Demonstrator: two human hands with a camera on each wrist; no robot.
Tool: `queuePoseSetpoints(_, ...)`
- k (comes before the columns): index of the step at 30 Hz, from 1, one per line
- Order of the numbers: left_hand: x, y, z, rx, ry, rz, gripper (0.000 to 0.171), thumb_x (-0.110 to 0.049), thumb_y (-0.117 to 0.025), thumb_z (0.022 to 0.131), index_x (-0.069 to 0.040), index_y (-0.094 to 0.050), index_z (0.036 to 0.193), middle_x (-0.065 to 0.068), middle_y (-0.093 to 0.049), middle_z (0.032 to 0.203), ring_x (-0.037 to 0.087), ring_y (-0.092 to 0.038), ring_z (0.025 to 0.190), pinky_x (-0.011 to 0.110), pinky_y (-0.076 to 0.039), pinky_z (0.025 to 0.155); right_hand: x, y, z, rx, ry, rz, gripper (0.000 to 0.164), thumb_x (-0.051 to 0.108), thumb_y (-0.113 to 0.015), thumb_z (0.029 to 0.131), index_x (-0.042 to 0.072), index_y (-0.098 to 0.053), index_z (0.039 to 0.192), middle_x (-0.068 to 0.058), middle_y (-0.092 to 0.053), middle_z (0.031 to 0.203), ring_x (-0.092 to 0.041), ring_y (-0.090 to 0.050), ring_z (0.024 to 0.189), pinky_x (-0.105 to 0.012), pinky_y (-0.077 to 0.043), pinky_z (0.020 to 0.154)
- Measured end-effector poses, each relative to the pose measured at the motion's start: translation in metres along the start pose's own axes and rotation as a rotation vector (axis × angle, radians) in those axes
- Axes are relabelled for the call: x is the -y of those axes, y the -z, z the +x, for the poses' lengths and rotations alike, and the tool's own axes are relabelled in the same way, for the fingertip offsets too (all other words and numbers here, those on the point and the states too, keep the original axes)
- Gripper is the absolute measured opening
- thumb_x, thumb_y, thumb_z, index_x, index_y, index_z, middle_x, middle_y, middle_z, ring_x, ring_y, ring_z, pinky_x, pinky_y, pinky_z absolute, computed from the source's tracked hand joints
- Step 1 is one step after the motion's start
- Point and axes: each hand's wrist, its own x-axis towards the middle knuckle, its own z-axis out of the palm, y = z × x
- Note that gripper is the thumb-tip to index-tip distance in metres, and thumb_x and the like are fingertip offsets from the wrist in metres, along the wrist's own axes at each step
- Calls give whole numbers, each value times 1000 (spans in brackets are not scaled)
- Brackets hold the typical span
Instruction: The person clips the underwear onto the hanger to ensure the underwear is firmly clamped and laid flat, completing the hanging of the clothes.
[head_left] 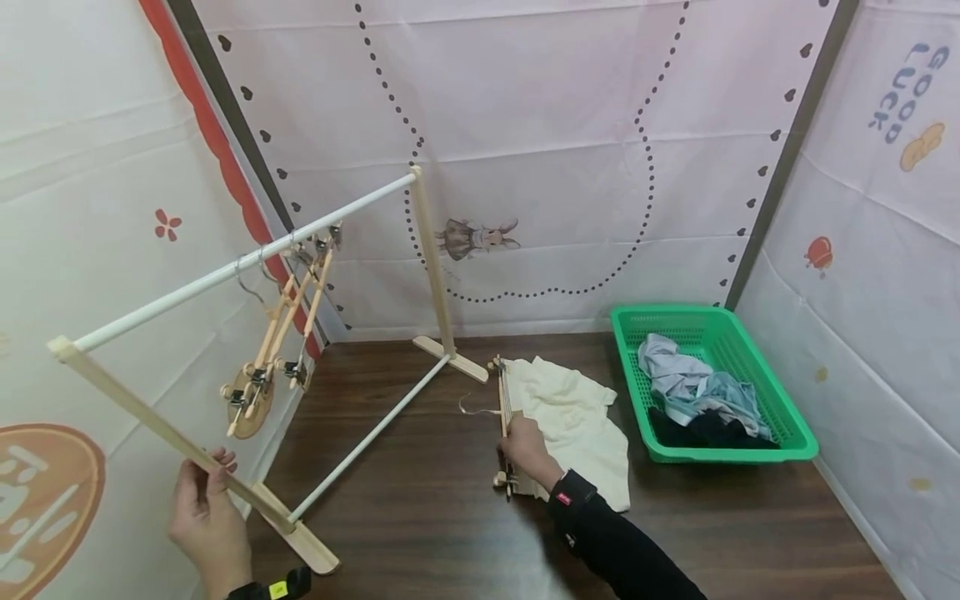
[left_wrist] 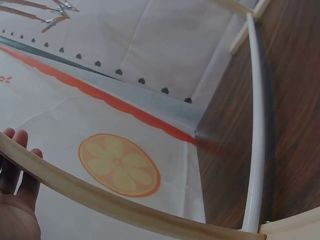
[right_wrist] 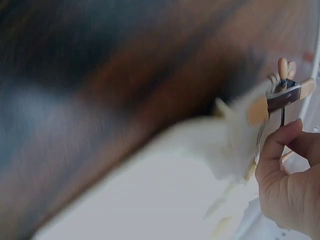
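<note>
At the lower left, my left hand (head_left: pixel 206 521) grips the near wooden post of a drying rack (head_left: pixel 138 408); in the left wrist view the fingers (left_wrist: pixel 20 137) show behind that post. My right hand (head_left: pixel 528 447) pinches a wooden clip hanger (head_left: pixel 504 392) lying on the table. A cream garment (head_left: pixel 581 433) is spread flat beside it, its top edge at the hanger's clips. The right wrist view shows thumb and finger on the hanger's bar, near one dark clip (right_wrist: pixel 286 97). Several wooden clip hangers (head_left: pixel 281 333) hang from the rack's white top rail (head_left: pixel 187 287).
A green plastic basket (head_left: pixel 787 408) stands on the right of the brown table (head_left: pixel 420 517), holding grey, blue and black cloths (head_left: pixel 705 387). The rack's lower white bar (head_left: pixel 367 437) runs between its wooden feet. Printed fabric walls (head_left: pixel 540 208) enclose the table's back and sides.
</note>
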Motion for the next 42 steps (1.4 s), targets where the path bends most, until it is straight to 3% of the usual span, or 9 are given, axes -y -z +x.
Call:
queuePoseSetpoints(5, 1, 2, 0, -6, -44, -42, 26, -4, -64, 97, 3, -70, 121, 5, -74, 111, 6, -70, 96, 15, -54, 89, 5, 34, 3, 31, 29, -61, 39, 0, -71, 82, 13, -44, 56, 6, -40, 50, -10, -41, 45, -21, -32, 42)
queuePoseSetpoints(9, -1, 3, -2, -8, -42, -43, 28, -3, -65, 96, 2, -70, 123, 6, -74, 112, 5, -70, 98, 15, -54, 91, 11, 69, 8, 73, 58, -106, 33, 0, -68, 79, 13, -48, 56, 6, -46, 48, -11, -48, 41, -21, -37, 40)
queuePoseSetpoints(16, -3, 9, -4, -25, -46, -49, 28, -4, -65, 97, 2, -69, 124, 3, -74, 112, 5, -70, 98, 15, -54, 90, 36, 129, 19, 206, 115, -180, 40, 7, -66, 88, 15, -48, 53, 8, -48, 46, -7, -51, 42, -19, -40, 43)
queuePoseSetpoints(19, -4, 10, -4, -28, -40, -51, 29, -4, -64, 97, 2, -69, 126, 5, -74, 113, 5, -70, 98, 16, -54, 90, 56, 155, 25, 233, 179, -202, 28, 9, -66, 89, 12, -57, 62, 8, -50, 53, -7, -48, 47, -20, -37, 45)
queuePoseSetpoints(22, -4, 9, -3, -26, -40, -44, 30, -5, -64, 97, 2, -68, 127, 8, -74, 114, 4, -70, 99, 15, -54, 91, 81, 180, 30, 272, 234, -209, 10, 10, -66, 91, 7, -68, 81, 4, -61, 65, -8, -52, 54, -21, -42, 49)
queuePoseSetpoints(25, -4, 7, -2, -21, -34, -18, 29, -8, -64, 98, -1, -70, 125, 6, -75, 114, 3, -70, 98, 14, -53, 90, 109, 203, 34, 327, 265, -206, 10, 10, -65, 94, 3, -72, 98, -2, -71, 76, -11, -60, 60, -23, -50, 52)
queuePoseSetpoints(31, -5, 2, -1, -12, -29, 6, 30, -13, -64, 99, -3, -70, 127, 2, -74, 114, 2, -69, 100, 13, -53, 89, 159, 240, 51, 319, 363, -302, 15, 12, -63, 97, 3, -73, 103, -4, -71, 82, -12, -59, 62, -22, -49, 53)
queuePoseSetpoints(38, -4, 4, -4, -18, -39, -37, 30, -7, -63, 98, -2, -69, 127, 6, -75, 114, 3, -70, 99, 14, -54, 90, 207, 265, 87, 283, 415, -364, 18, 13, -63, 99, 2, -73, 108, -11, -73, 99, -21, -66, 82, -31, -58, 73)
queuePoseSetpoints(42, -5, 4, -5, -19, -39, -24, 30, -8, -63, 98, -2, -69, 128, 9, -74, 116, 2, -69, 99, 14, -53, 91, 229, 269, 107, 228, 476, -416, 15, 12, -63, 99, 2, -74, 99, -6, -69, 88, -17, -57, 75, -27, -51, 71)
